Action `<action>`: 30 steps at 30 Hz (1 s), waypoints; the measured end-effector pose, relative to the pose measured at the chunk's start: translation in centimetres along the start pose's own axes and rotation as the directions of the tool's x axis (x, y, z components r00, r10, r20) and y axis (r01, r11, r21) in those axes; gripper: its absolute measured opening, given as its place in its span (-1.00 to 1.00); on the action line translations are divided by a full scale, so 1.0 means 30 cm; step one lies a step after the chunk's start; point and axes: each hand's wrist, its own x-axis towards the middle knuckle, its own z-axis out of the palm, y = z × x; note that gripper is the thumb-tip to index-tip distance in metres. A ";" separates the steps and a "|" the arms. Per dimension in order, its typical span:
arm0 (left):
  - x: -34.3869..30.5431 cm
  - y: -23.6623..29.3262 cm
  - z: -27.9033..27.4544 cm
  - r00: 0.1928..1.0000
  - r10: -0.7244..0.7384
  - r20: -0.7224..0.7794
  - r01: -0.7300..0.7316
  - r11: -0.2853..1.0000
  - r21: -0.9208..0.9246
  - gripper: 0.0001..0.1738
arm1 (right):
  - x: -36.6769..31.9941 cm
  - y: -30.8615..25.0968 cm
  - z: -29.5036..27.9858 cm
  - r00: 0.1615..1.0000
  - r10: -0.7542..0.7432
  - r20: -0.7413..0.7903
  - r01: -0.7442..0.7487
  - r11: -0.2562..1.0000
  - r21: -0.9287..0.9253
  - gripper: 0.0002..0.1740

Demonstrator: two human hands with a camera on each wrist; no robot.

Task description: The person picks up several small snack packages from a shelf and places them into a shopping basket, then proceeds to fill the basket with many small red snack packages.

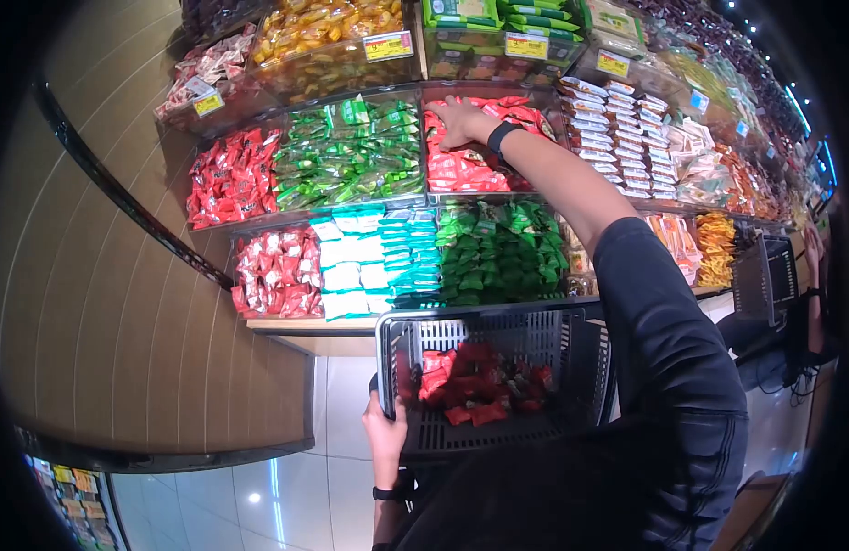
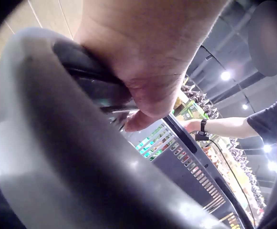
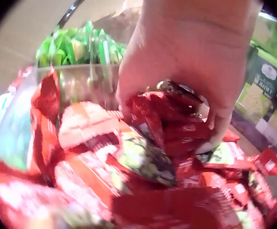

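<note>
Right hand (image 1: 459, 124) is down in the bin (image 1: 470, 197) of red packets (image 1: 469, 173), middle row of the display; right wrist view has its fingers curled round a few of them, others lying loose under and beside it; exact count hidden by the palm. Left hand (image 1: 385, 432) grips the black basket (image 1: 381, 358) by its left rim; basket is just in front of the display, with more red packets (image 1: 489, 413) in a loose heap on its floor. Light green packets (image 1: 351, 151) sit just left of the reached-into bin; wrapped bars (image 1: 617, 138) just right; dark green packets (image 1: 502, 253) one row below.
</note>
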 end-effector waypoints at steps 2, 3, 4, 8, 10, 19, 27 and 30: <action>0.001 -0.004 0.007 1.000 0.021 -0.016 -0.022 0.999 -0.027 -0.72 | -0.010 -0.035 0.001 0.996 0.089 -0.010 -0.090 0.993 -0.077 0.27; 0.001 -0.008 0.008 0.999 0.028 -0.023 -0.029 1.000 -0.008 -0.72 | -0.018 -0.053 0.004 0.992 0.108 -0.062 -0.113 0.991 -0.072 0.17; 0.003 0.000 0.004 0.999 0.033 -0.030 -0.033 0.999 0.013 -0.72 | -0.002 -0.049 0.007 0.992 0.106 -0.064 -0.111 0.991 -0.071 0.17; -0.004 0.020 -0.014 1.000 0.016 -0.002 -0.016 1.000 0.022 -0.70 | 0.000 -0.026 0.057 0.979 0.067 -0.194 -0.071 0.997 -0.014 -0.04; -0.002 -0.004 0.002 0.998 0.045 -0.036 -0.042 0.997 0.072 -0.78 | -0.008 -0.018 0.084 0.934 -0.023 -0.356 0.006 0.999 -0.048 -0.14; -0.004 -0.018 0.010 0.995 0.076 -0.058 -0.075 0.997 0.023 -0.78 | -0.090 0.118 -0.019 0.805 0.221 -0.550 0.096 0.867 0.489 -0.21; -0.002 0.013 -0.011 0.999 -0.023 0.026 0.022 0.999 0.037 -0.70 | -0.664 0.046 -0.210 0.978 0.119 -0.173 0.180 -0.050 0.982 -0.41; -0.005 0.006 -0.006 0.999 0.000 0.043 -0.002 0.999 0.035 -0.70 | -0.980 -0.038 -0.164 0.999 0.041 0.024 -0.018 -0.154 0.988 -0.19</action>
